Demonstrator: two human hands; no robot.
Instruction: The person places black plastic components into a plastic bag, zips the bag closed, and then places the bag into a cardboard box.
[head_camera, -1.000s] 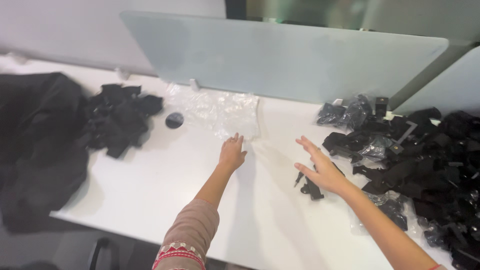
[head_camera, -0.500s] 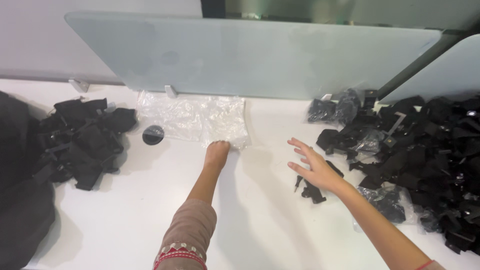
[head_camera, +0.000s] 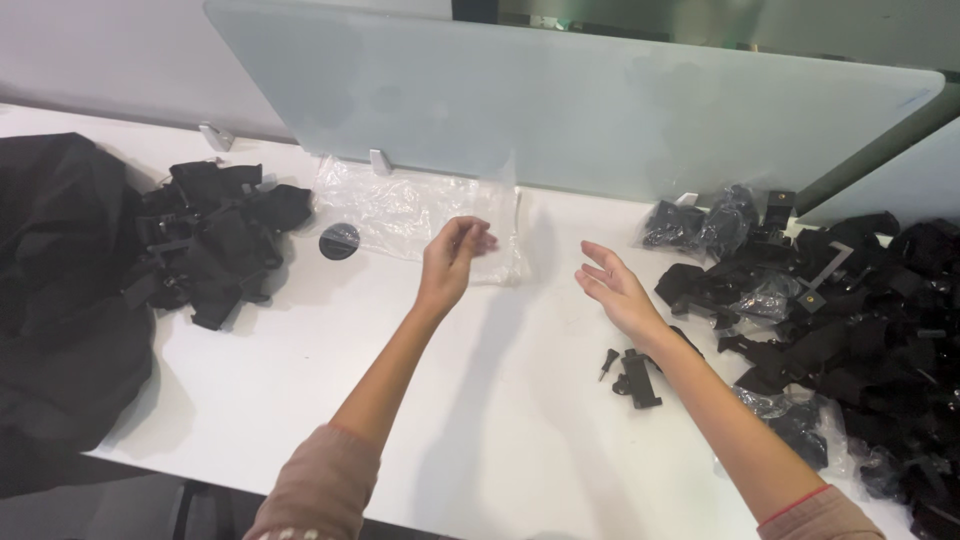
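Note:
My left hand (head_camera: 452, 258) is raised above the white table (head_camera: 500, 430), its fingers pinched on the edge of a clear plastic bag (head_camera: 500, 215) lifted off a flat stack of clear bags (head_camera: 390, 205). My right hand (head_camera: 612, 287) hovers open to the right of it, fingers spread, holding nothing. Just below my right wrist a small black clip-like part (head_camera: 637, 378) lies on the table with a small black screw (head_camera: 607, 362) beside it.
A heap of black strap parts (head_camera: 215, 240) and a large black cloth (head_camera: 60, 290) lie at the left. A round black cap (head_camera: 339, 241) sits near the bags. Many black parts, some in clear bags (head_camera: 850, 320), fill the right side. A frosted divider panel (head_camera: 560, 100) stands behind.
My left hand, which was flat on the stack of bags, has closed on one bag and lifted it. My right hand has risen off the black part and moved up a little.

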